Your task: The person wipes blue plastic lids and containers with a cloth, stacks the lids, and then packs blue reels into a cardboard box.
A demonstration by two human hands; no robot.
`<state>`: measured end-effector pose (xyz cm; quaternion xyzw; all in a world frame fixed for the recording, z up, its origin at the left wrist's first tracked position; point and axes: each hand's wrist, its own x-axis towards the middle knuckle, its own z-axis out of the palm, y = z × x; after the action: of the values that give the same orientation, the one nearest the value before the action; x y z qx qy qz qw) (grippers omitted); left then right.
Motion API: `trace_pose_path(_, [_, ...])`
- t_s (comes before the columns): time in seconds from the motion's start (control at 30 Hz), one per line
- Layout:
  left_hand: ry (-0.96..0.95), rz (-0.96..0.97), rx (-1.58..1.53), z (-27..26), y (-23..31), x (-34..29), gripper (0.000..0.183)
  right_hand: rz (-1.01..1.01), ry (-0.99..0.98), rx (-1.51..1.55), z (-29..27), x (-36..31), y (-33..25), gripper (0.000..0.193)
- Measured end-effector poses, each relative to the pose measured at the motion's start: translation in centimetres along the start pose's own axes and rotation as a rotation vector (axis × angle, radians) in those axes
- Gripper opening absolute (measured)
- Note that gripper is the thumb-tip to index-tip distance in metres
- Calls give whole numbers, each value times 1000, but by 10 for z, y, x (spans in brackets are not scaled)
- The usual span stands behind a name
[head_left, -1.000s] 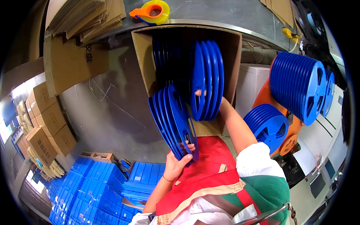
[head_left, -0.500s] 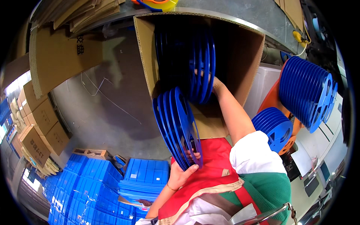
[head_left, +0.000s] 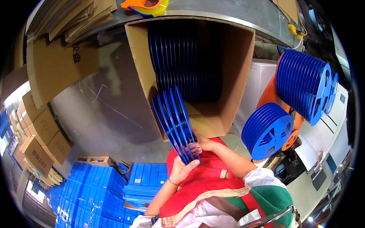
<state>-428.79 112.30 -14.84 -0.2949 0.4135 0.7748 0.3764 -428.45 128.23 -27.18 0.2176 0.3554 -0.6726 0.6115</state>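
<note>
A tilted bunch of several blue plastic reels [head_left: 172, 117] leans over the near left edge of an open cardboard carton [head_left: 237, 70]. My left hand [head_left: 181, 171] is closed round the reels' lower rims, its thumb on the outside. Against the right face of the same bunch, my right hand [head_left: 204, 143] grips near the lower end, its fingers partly hidden by the reels. Inside the carton, more blue reels stand on edge in two rows: a far row [head_left: 173, 53] and a nearer row [head_left: 190, 85]. Brown carton bottom shows in front of them.
On the right, blue reels stand stacked [head_left: 268, 131] beside an orange stand [head_left: 272, 91] bearing another long stack [head_left: 302, 85]. A metal table [head_left: 213, 8] with a tape dispenser [head_left: 150, 7] lies beyond the carton. Blue crates [head_left: 91, 190] and flat cardboard [head_left: 61, 64] are at left.
My right hand has left the reels inside the carton and come back to the bunch in my left hand. The reels it was holding now stand in the nearer row.
</note>
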Motion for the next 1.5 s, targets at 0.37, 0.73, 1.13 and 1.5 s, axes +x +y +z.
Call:
trace_pose_path(0.37, [-16,-66,120,14,0,13,58,309,-14,124,-5,20,-8,56])
trace_pose_path(0.73, [232,57,53,16,10,11,67,-367,468,142,-55,-29,-150,34])
trace_pose_path(1.13, [371,183,57,0,2,10,73,-450,497,171,-129,44,-166,53])
trace_pose_path(1.5, [189,207,85,14,-1,19,73,-467,335,-152,-85,47,13,69])
